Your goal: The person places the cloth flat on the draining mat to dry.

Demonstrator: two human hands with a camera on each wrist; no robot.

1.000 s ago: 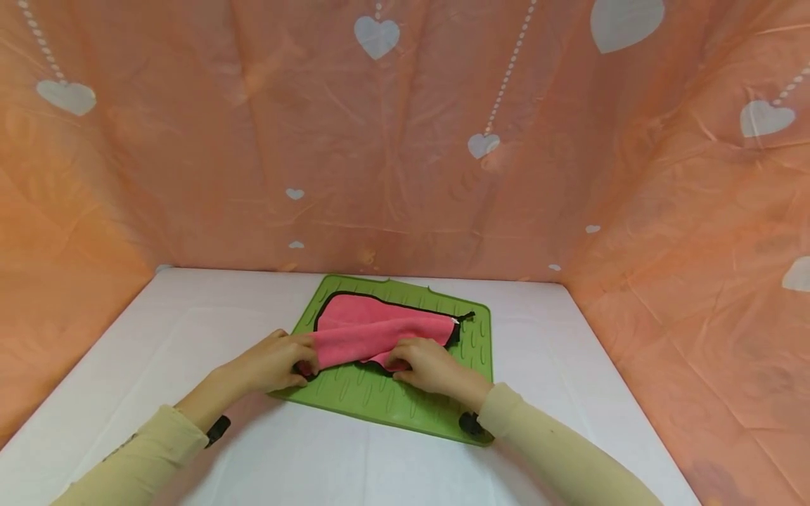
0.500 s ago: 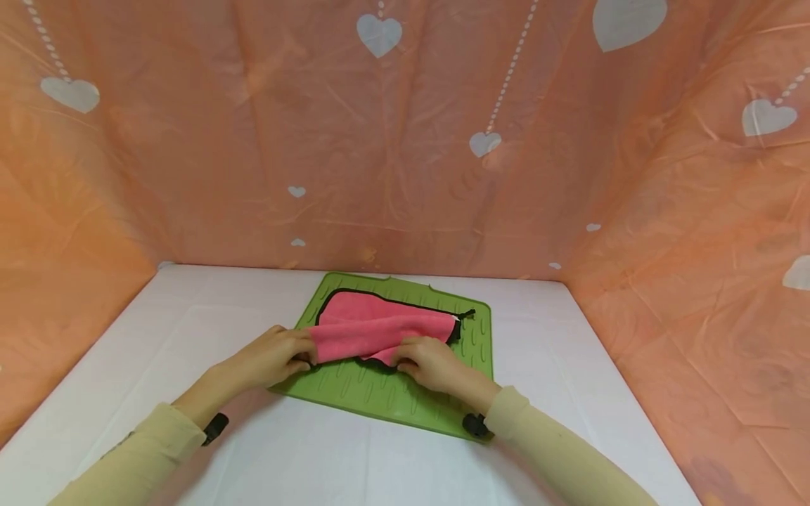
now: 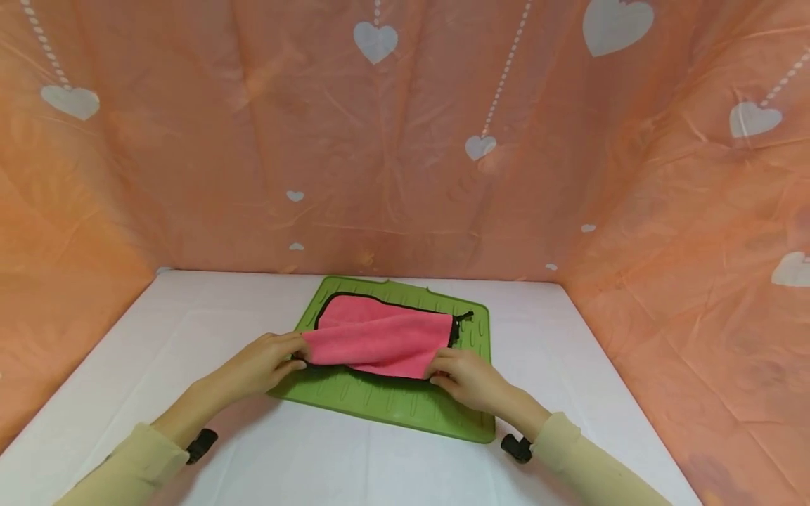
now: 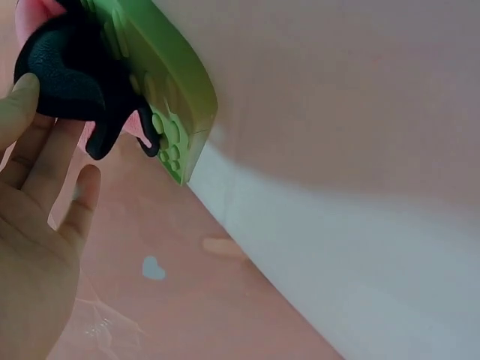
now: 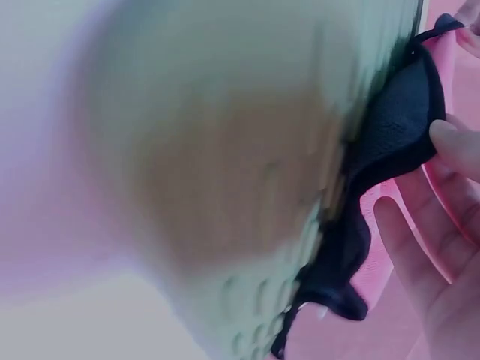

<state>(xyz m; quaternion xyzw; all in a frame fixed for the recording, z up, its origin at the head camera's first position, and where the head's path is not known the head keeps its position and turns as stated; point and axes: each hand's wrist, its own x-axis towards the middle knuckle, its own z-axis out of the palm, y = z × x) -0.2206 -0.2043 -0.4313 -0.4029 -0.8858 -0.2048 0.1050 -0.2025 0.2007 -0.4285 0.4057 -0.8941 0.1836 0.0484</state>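
A pink cloth [image 3: 380, 344] with black edging lies partly folded over a green mat [image 3: 380, 407] with raised ridges. Its near-left corner is pinched by my left hand [image 3: 268, 358]. In the left wrist view that hand [image 4: 37, 195] has thumb and fingers on the dark underside [image 4: 67, 67] of the cloth. My right hand [image 3: 471, 379] pinches the near-right edge. The right wrist view shows the thumb of the right hand [image 5: 442, 217] against the black border, with the dark lining [image 5: 397, 120] turned outward. A short black tab [image 3: 466, 316] sticks out at the cloth's far right corner.
The mat lies on a white-covered table [image 3: 209, 309]. Orange sheeting [image 3: 405, 176] printed with pale hearts stands behind and at both sides. Dark wrist devices show below each forearm, such as the black one [image 3: 517, 448] on the right.
My right hand has moved right and nearer to me along the cloth's edge, spreading the fold wider and flatter. My left hand has shifted slightly left, keeping its hold.
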